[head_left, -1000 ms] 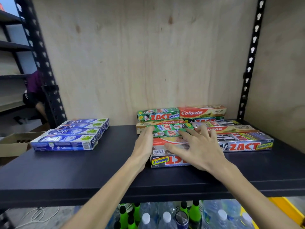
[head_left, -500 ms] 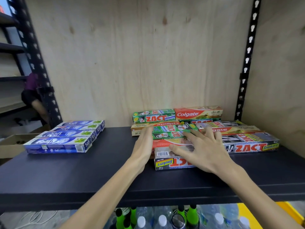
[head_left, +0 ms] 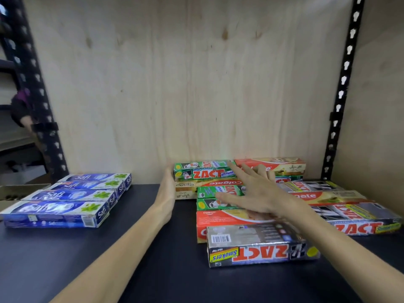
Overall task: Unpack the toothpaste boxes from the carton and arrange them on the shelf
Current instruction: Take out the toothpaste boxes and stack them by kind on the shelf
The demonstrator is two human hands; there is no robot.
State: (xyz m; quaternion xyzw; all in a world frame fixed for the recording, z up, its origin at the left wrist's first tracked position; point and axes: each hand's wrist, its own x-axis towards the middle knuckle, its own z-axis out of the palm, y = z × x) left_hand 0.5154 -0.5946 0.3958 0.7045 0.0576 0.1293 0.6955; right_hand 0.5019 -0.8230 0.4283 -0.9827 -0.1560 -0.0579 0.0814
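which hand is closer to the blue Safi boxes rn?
Left. The left hand lies edge-on against the mixed stack's left end, across bare shelf from the Safi boxes; the right hand reaches over that stack, farther right.

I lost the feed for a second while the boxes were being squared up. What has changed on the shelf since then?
The right hand lifted off the front boxes and reached back toward the green ZACT box at the rear, fingers straight. The left hand slid back along the pile's left side and now presses flat by that box. Nothing was gripped. The Safi boxes and the silver ZACT Smokers box stayed put.
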